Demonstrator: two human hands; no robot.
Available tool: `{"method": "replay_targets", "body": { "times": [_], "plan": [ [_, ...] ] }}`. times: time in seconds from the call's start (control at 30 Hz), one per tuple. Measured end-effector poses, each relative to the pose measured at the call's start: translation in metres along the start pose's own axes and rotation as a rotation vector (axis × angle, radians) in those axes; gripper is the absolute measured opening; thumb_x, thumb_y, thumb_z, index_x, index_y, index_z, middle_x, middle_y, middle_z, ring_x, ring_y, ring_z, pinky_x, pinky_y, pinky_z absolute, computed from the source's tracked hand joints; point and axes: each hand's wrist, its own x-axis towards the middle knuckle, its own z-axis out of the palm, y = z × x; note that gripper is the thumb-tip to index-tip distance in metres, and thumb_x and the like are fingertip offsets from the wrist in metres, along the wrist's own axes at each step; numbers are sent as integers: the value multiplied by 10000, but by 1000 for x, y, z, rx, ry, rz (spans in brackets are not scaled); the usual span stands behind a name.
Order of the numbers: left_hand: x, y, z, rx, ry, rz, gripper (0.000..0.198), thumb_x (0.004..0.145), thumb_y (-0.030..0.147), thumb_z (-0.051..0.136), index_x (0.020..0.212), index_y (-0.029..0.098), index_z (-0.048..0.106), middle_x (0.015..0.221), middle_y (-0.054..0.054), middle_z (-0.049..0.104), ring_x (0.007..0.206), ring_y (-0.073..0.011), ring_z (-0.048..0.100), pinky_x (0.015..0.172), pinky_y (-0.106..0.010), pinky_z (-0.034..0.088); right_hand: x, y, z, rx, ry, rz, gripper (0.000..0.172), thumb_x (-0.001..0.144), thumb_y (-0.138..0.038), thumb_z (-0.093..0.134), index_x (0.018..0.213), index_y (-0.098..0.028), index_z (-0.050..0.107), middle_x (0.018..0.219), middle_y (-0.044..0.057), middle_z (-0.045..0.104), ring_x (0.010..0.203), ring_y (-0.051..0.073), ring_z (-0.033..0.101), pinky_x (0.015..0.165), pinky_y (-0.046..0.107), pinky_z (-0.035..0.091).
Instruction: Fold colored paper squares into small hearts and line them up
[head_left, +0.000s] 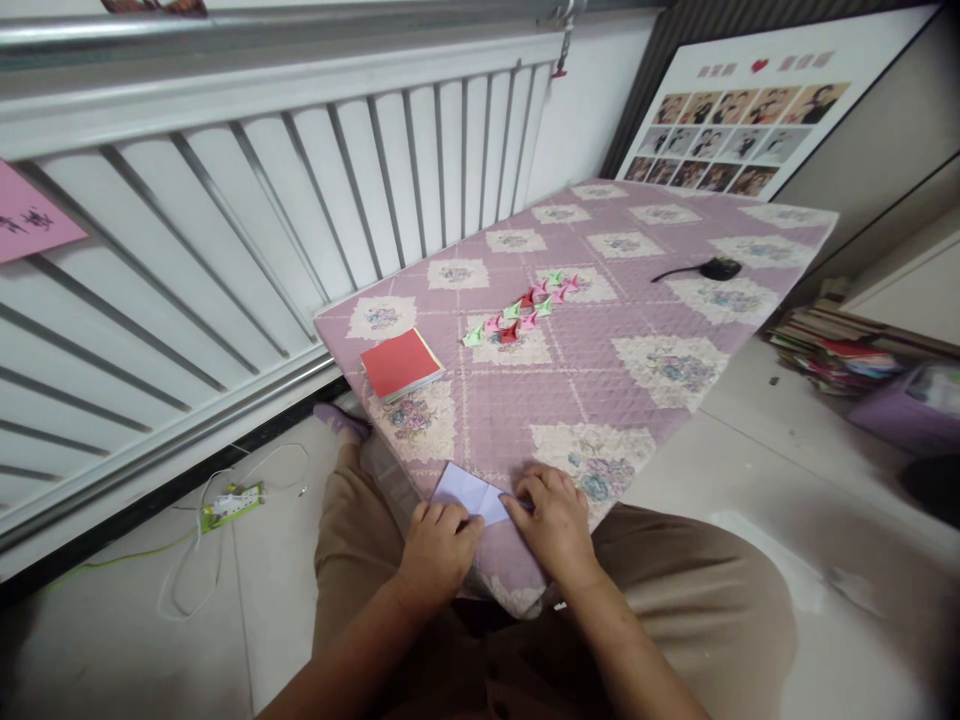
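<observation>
A pale purple sheet of origami paper (466, 490) with crease lines lies at the near corner of the table. My left hand (439, 548) is closed on its lower left edge, thumb and fingertips together on the paper. At the right end of the sheet, my right hand (553, 520) has its thumb on the paper and its fingers curled; part of that end is hidden beneath them. Beyond my left hand is a stack of square coloured paper (403, 363), a red sheet on top. Several small folded paper pieces (510, 332) in green, pink and red stand in two rows.
A purple floral cloth (577, 375) covers the table. A black object with a thin tail (720, 268) lies toward the far right. The white radiator (337, 180) borders the left side. On the floor are a power strip (234, 503) with cables and a purple bin (896, 405).
</observation>
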Motion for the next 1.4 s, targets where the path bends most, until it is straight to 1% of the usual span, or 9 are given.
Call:
{"method": "replay_targets", "body": {
  "times": [0.13, 0.23, 0.33, 0.43, 0.57, 0.73, 0.97, 1.27, 1.4],
  "plan": [
    [-2, -1, 3, 6, 7, -2, 199, 918, 282, 513, 1085, 288, 619, 925, -28, 619, 828, -191, 493, 764, -360, 324, 1, 11, 0, -29, 110, -7, 104, 844, -293, 600, 845, -206, 657, 975, 75, 609, 931, 243, 519, 802, 378, 392],
    [-2, -1, 6, 0, 7, -5, 205, 916, 282, 515, 1096, 294, 613, 932, -25, 615, 830, -190, 491, 760, -357, 329, -5, 8, -4, 4, 186, -121, 156, 887, -239, 530, 936, -185, 668, 954, 92, 614, 908, 234, 527, 813, 379, 412],
    [-2, 0, 7, -7, 10, -9, 210, 918, 280, 510, 1099, 303, 616, 933, -23, 613, 840, -190, 493, 762, -355, 337, -16, -6, -2, 92, 103, -336, 219, 919, -193, 466, 1026, -174, 657, 926, 83, 630, 884, 207, 543, 801, 342, 432],
    [-1, 0, 5, -10, 12, -10, 192, 916, 281, 513, 1062, 292, 636, 918, -27, 610, 845, -189, 500, 766, -352, 349, -27, -18, 8, 83, 42, -413, 246, 919, -180, 467, 1091, -176, 643, 1004, 85, 646, 931, 216, 555, 817, 357, 438],
    [-5, -11, 1, -20, 31, -19, 200, 898, 279, 537, 1073, 295, 632, 935, -27, 610, 851, -186, 517, 781, -356, 372, -30, -20, 16, 5, -11, -350, 270, 891, -177, 515, 1134, -189, 632, 1098, 93, 636, 1032, 254, 541, 845, 388, 434],
    [-13, -40, 1, -48, 93, -132, 279, 867, 203, 546, 1138, 232, 607, 1087, -71, 596, 980, -216, 525, 860, -381, 420, -27, -22, 7, -5, -94, -278, 305, 858, -240, 578, 1158, -200, 619, 1128, 109, 618, 1047, 269, 542, 845, 390, 438],
    [-10, -60, 9, -29, 118, 34, 299, 893, 119, 464, 1135, 209, 615, 1141, -85, 596, 1068, -208, 528, 937, -387, 442, -27, -36, 0, 30, -109, -203, 331, 818, -310, 630, 1127, -193, 616, 1136, 127, 599, 1048, 285, 533, 835, 408, 427],
    [1, -75, -3, -51, -4, 147, 286, 884, 114, 498, 1129, 202, 617, 1111, -66, 613, 1025, -186, 536, 923, -344, 456, -29, -36, 3, 48, -93, -199, 360, 820, -318, 632, 1139, -153, 606, 1137, 136, 582, 1066, 285, 513, 884, 418, 415],
    [6, -74, -8, -63, -6, 154, 241, 891, 112, 479, 1053, 193, 638, 1053, -56, 634, 1000, -189, 550, 913, -356, 456, -29, -37, 2, 40, -86, -194, 357, 801, -311, 655, 1130, -178, 608, 1139, 126, 586, 1055, 283, 513, 864, 409, 413]
  ]
}}
